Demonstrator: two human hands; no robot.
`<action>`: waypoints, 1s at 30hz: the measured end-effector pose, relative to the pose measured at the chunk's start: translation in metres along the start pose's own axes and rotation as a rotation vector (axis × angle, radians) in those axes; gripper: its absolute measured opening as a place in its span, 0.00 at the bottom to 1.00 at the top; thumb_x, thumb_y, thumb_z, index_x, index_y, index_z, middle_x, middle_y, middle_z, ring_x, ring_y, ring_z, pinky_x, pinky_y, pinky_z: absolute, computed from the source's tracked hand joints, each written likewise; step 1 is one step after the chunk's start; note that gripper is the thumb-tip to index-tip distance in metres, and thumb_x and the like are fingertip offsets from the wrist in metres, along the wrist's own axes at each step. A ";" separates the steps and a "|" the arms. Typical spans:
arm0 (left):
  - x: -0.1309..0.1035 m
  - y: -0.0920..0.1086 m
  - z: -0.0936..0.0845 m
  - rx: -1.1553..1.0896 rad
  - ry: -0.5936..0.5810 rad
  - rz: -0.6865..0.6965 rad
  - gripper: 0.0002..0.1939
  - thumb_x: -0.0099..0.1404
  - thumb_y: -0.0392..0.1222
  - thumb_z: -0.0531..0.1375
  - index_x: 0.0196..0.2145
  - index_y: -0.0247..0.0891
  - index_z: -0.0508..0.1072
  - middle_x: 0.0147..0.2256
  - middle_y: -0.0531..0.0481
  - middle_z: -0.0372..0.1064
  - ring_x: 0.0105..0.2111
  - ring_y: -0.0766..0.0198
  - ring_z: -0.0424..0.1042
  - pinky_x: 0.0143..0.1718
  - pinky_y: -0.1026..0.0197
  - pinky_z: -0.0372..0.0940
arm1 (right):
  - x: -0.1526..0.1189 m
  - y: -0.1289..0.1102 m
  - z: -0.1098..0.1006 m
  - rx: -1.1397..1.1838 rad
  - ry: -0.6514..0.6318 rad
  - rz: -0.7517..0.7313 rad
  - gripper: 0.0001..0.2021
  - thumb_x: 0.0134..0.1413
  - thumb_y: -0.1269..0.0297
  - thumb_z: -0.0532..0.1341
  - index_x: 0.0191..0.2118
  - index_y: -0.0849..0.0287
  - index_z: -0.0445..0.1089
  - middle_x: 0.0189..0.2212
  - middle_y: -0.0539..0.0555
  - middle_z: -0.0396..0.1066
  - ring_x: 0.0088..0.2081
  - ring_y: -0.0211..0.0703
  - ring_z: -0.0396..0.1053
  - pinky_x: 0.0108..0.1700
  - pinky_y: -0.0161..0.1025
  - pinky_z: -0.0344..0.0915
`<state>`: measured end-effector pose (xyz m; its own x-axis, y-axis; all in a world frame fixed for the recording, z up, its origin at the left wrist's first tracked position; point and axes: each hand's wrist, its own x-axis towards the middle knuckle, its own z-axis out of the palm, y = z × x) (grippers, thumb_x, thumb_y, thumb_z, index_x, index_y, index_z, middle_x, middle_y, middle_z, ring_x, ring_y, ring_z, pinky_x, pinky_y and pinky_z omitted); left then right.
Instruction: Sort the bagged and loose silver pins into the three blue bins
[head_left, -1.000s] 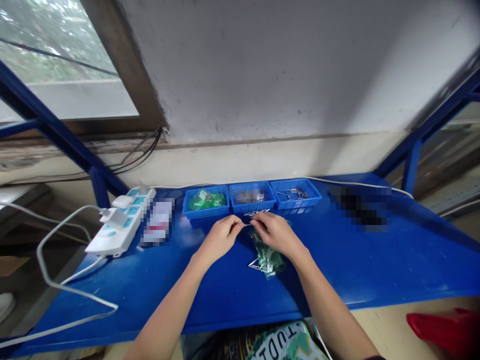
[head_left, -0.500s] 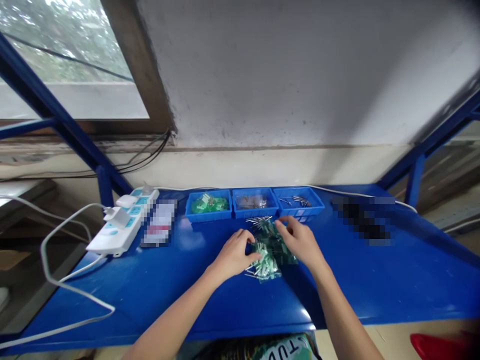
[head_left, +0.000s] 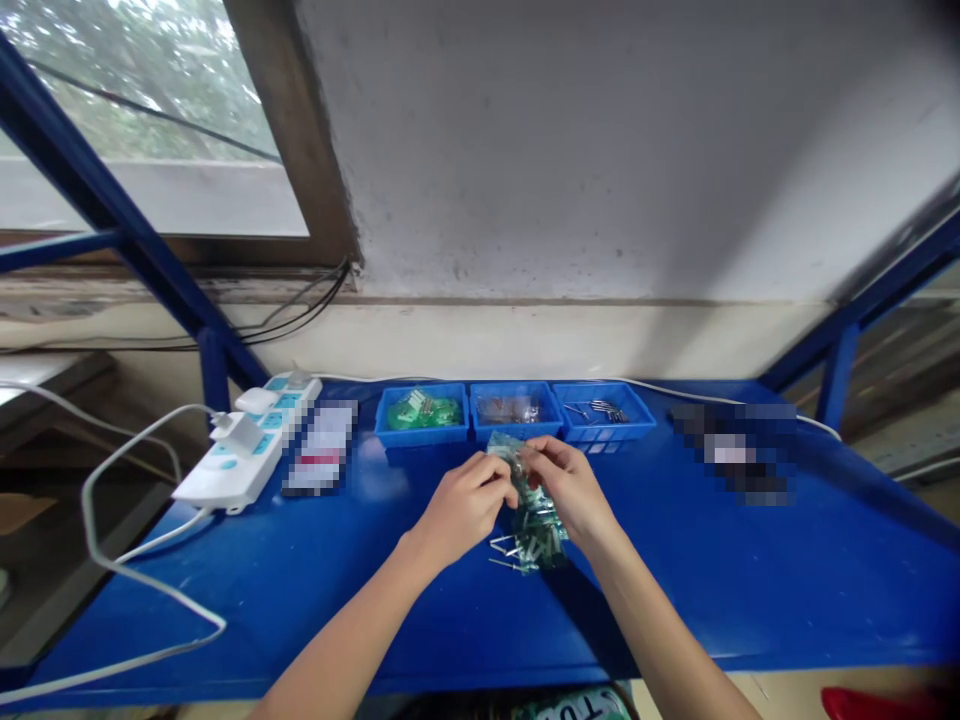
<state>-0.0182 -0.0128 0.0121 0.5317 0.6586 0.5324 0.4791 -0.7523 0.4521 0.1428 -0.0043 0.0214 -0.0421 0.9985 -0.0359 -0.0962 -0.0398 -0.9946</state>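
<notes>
My left hand (head_left: 469, 500) is closed, its thumb and fingers pinching a small greenish clear plastic bag (head_left: 502, 445). Opposite it, my right hand (head_left: 568, 488) has its fingertips closed on the same bag's right side. Part of the bag is hidden behind the fingers. Just below my hands lies a pile of similar greenish plastic packets (head_left: 541, 525) with shiny slim metal pieces in them. Several loose metal pins (head_left: 504, 548), perhaps rivets, lie at the pile's left edge.
Three blue bins stand in a row behind: one with green packets (head_left: 424, 410), one with small brownish parts (head_left: 510, 408), one with metal pins (head_left: 606, 412). A white power strip (head_left: 247, 450) with cords and a blurred flat item (head_left: 324, 445) are left; a blurred dark object (head_left: 739, 455) is right.
My hands have come closer together and now grip a bag between them above the pile. The loose pins at the pile's far end no longer show.
</notes>
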 end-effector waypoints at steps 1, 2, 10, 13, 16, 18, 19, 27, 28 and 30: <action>0.000 0.000 0.000 0.026 -0.016 -0.010 0.14 0.66 0.30 0.48 0.29 0.38 0.69 0.34 0.49 0.65 0.35 0.63 0.63 0.36 0.62 0.60 | 0.003 -0.003 0.001 -0.048 0.038 -0.052 0.09 0.49 0.58 0.62 0.28 0.59 0.67 0.22 0.47 0.63 0.24 0.33 0.60 0.27 0.34 0.57; 0.000 0.000 0.000 0.043 -0.039 -0.032 0.13 0.67 0.30 0.48 0.30 0.38 0.70 0.35 0.48 0.65 0.36 0.62 0.63 0.37 0.61 0.60 | 0.007 -0.008 0.003 -0.095 0.093 -0.124 0.09 0.49 0.59 0.62 0.29 0.59 0.67 0.22 0.47 0.64 0.24 0.34 0.60 0.28 0.34 0.57; 0.000 0.007 0.012 0.187 -0.212 -0.319 0.17 0.64 0.47 0.56 0.49 0.41 0.65 0.43 0.47 0.68 0.44 0.53 0.65 0.43 0.52 0.60 | 0.045 -0.064 0.031 -0.377 0.539 -1.029 0.05 0.58 0.65 0.54 0.38 0.57 0.66 0.36 0.54 0.67 0.39 0.39 0.67 0.39 0.39 0.65; -0.002 0.003 0.022 0.319 -0.194 -0.433 0.19 0.64 0.49 0.56 0.49 0.37 0.65 0.45 0.42 0.67 0.46 0.48 0.63 0.42 0.48 0.59 | 0.050 -0.051 0.033 -0.798 -0.021 -1.010 0.07 0.57 0.65 0.55 0.38 0.56 0.69 0.36 0.54 0.70 0.43 0.44 0.66 0.45 0.44 0.64; -0.002 -0.002 0.029 0.377 -0.194 -0.480 0.18 0.61 0.48 0.58 0.46 0.38 0.67 0.47 0.42 0.66 0.47 0.46 0.62 0.41 0.47 0.57 | 0.046 -0.023 0.021 -0.952 -0.308 -0.780 0.09 0.58 0.62 0.55 0.39 0.56 0.71 0.35 0.53 0.72 0.43 0.46 0.66 0.46 0.46 0.63; -0.002 -0.003 0.032 0.350 -0.201 -0.488 0.12 0.61 0.46 0.58 0.42 0.40 0.69 0.44 0.44 0.68 0.46 0.48 0.63 0.41 0.48 0.56 | 0.041 -0.005 0.008 -0.880 -0.212 -0.655 0.10 0.59 0.62 0.54 0.40 0.57 0.71 0.35 0.54 0.73 0.41 0.44 0.67 0.45 0.44 0.63; -0.002 -0.004 0.032 0.327 -0.203 -0.495 0.09 0.61 0.44 0.57 0.39 0.40 0.70 0.41 0.45 0.69 0.44 0.50 0.64 0.41 0.49 0.56 | 0.038 0.002 0.003 -0.837 -0.137 -0.607 0.11 0.59 0.62 0.53 0.39 0.57 0.71 0.35 0.54 0.73 0.40 0.44 0.68 0.44 0.43 0.63; 0.000 -0.012 0.016 -0.021 0.059 -0.589 0.03 0.61 0.35 0.55 0.31 0.39 0.67 0.27 0.54 0.68 0.28 0.65 0.68 0.31 0.62 0.58 | 0.022 0.011 -0.003 -0.770 0.029 -0.351 0.14 0.58 0.56 0.53 0.38 0.57 0.72 0.15 0.46 0.61 0.18 0.36 0.60 0.24 0.35 0.54; 0.000 -0.012 0.013 -0.051 0.126 -0.568 0.02 0.62 0.36 0.54 0.32 0.39 0.66 0.25 0.55 0.67 0.26 0.67 0.67 0.29 0.64 0.58 | 0.021 0.009 -0.001 -0.737 0.037 -0.314 0.15 0.58 0.54 0.53 0.38 0.57 0.72 0.14 0.46 0.60 0.18 0.36 0.59 0.23 0.34 0.53; 0.001 -0.011 0.007 -0.062 0.213 -0.469 0.03 0.63 0.36 0.54 0.32 0.39 0.66 0.25 0.55 0.65 0.24 0.68 0.65 0.28 0.65 0.58 | 0.020 0.008 0.000 -0.589 -0.007 -0.216 0.16 0.57 0.51 0.53 0.36 0.58 0.71 0.14 0.46 0.61 0.18 0.36 0.60 0.23 0.34 0.55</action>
<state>-0.0178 -0.0042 0.0023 0.1121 0.9126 0.3933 0.5865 -0.3803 0.7152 0.1407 0.0154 0.0129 -0.0892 0.9813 0.1707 0.4607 0.1926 -0.8664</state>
